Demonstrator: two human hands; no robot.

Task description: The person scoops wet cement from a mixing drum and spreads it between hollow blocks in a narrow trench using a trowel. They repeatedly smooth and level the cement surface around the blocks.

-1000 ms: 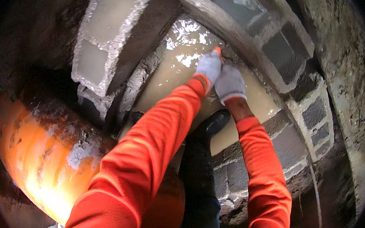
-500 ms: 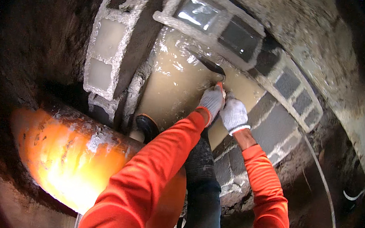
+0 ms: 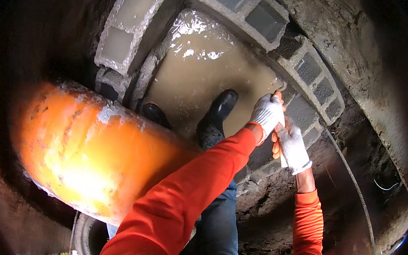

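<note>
My left hand [image 3: 266,113] and my right hand [image 3: 293,148], both in white gloves, are shut on an orange-handled tool [image 3: 275,139]. The left hand grips higher, the right hand lower. The tool's upper end [image 3: 278,94] touches the inner face of a curved wall of grey concrete blocks [image 3: 313,96]. Its working end is hidden by the gloves and wall. My sleeves are orange-red. My black boots [image 3: 217,116] stand in muddy brown water [image 3: 204,74] inside the block ring.
A large orange pipe [image 3: 90,151] crosses the lower left, smeared with grey mortar. More hollow blocks [image 3: 125,23] rise at the upper left. Earth walls [image 3: 365,59] surround the pit, and a thin cable [image 3: 354,184] runs down the right side.
Both hands have moved with the tool from over the water to the right-hand block wall. The view has tilted, so the boots and more of the orange pipe show.
</note>
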